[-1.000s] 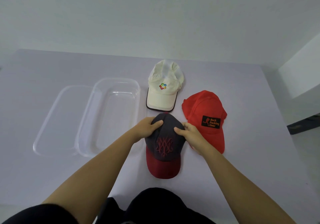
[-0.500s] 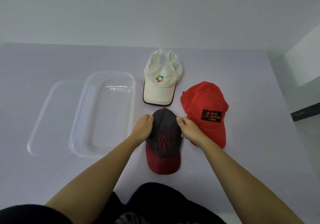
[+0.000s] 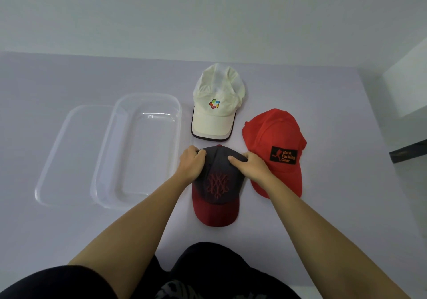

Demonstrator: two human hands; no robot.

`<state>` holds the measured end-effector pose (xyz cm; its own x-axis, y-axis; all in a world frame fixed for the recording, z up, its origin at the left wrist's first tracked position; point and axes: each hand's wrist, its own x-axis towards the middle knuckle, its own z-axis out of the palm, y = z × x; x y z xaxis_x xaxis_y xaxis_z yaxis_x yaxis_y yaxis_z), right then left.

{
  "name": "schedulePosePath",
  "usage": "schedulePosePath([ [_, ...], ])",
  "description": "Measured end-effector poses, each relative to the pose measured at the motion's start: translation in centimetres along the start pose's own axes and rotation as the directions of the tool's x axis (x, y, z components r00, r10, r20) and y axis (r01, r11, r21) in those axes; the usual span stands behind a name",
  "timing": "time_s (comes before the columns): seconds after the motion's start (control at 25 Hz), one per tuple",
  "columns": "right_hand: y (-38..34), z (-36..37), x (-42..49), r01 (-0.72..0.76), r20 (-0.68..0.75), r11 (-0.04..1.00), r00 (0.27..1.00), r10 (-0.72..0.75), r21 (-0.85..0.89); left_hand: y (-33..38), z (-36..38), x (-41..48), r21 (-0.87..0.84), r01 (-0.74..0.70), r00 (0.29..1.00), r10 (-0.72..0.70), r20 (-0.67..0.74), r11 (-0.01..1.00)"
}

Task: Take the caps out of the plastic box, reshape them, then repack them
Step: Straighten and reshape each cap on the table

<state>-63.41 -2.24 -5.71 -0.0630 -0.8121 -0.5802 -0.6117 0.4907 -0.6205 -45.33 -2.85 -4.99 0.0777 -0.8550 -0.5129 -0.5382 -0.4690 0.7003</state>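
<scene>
Dark cap [image 3: 217,178] on worktop [image 3: 346,217], beside empty plastic box [image 3: 138,148]. Left hand [image 3: 191,162], right hand [image 3: 250,167] grip crown sides. Judged: soft light fabric, stiff brim; hold crown edges.

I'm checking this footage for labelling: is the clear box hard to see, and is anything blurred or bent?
Head view: soft even light, faint shadows; the box and lid show only by pale rim glints; the caps are sharp; the wide lens bows the table edges.
</scene>
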Motion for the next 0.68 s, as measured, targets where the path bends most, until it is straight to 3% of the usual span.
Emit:
schedulePosePath([
  [0.12, -0.4, -0.3, 0.2, 0.008, 0.03, 0.999, 1.0, -0.007, -0.041, 0.0, -0.2, 0.2, 0.047, 0.026, 1.0, -0.027, 0.015, 0.999],
  [0.24, -1.2, -0.2, 0.2, -0.043, 0.084, 0.997, 0.996, 0.038, 0.059, 0.7, -0.2, 0.5, -0.035, 0.078, 0.995, -0.075, 0.069, 0.996],
  [0.44, -0.7, 0.1, 0.2, 0.061, 0.015, 0.94, 0.998, -0.059, -0.335, 0.5, 0.3, 0.6, 0.053, 0.037, 0.999, -0.037, 0.017, 0.998],
  [0.68, -0.8, 0.7, 0.5, 0.042, -0.072, 0.919, 0.994, -0.076, -0.392, 0.7, 0.8, 0.6, 0.071, 0.08, 0.996, -0.083, 0.038, 0.994],
])
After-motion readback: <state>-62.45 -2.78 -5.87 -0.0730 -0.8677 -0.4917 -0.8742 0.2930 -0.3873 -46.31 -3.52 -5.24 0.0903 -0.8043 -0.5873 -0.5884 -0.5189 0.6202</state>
